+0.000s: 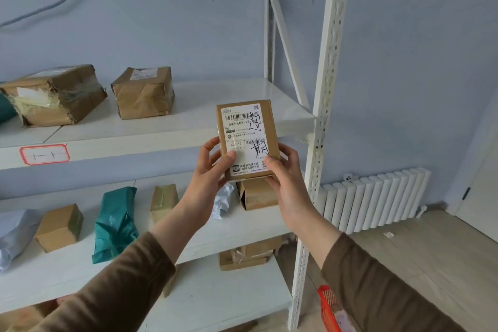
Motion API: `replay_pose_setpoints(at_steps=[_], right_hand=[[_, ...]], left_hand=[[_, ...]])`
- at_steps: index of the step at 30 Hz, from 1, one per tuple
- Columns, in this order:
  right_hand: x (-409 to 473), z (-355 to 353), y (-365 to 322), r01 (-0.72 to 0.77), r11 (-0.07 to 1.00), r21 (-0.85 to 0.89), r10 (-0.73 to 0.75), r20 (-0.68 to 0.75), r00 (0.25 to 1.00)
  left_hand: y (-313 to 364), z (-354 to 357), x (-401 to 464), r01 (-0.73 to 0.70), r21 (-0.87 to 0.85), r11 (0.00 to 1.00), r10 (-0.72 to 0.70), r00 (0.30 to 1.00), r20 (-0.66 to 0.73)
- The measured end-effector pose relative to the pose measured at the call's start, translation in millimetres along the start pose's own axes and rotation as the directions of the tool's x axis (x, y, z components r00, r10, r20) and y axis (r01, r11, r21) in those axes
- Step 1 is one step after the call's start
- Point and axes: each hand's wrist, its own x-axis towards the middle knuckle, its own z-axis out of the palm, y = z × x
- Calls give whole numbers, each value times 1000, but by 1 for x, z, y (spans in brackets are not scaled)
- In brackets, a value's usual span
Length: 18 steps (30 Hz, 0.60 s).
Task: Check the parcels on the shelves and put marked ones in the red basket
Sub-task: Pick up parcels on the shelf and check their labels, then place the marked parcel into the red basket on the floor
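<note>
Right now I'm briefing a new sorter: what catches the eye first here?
The small brown cardboard parcel held up mid-frame by the left hand and right hand, black handwriting across its white label. Behind, white metal shelves carry brown and teal parcels; the red plastic basket sits on the floor at lower right.

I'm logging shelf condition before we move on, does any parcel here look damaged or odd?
Yes. The big brown parcel at the left of the top shelf looks crushed, with its front wrapping torn and ragged tape hanging loose. The small box held up by the left hand and right hand has handwriting across its label.
</note>
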Motion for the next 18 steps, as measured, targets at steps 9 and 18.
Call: replay_pose_setpoints(at_steps=[9,18], right_hand=[[-27,-94,19,-100,992,-72,84,-195,977],[-51,-187,60,-231,971,-61,176,-468,866]], left_hand=[[-79,68,-5,183,49,982,-189,968,168],[-171,137,2,421,-11,907,-412,891,190]])
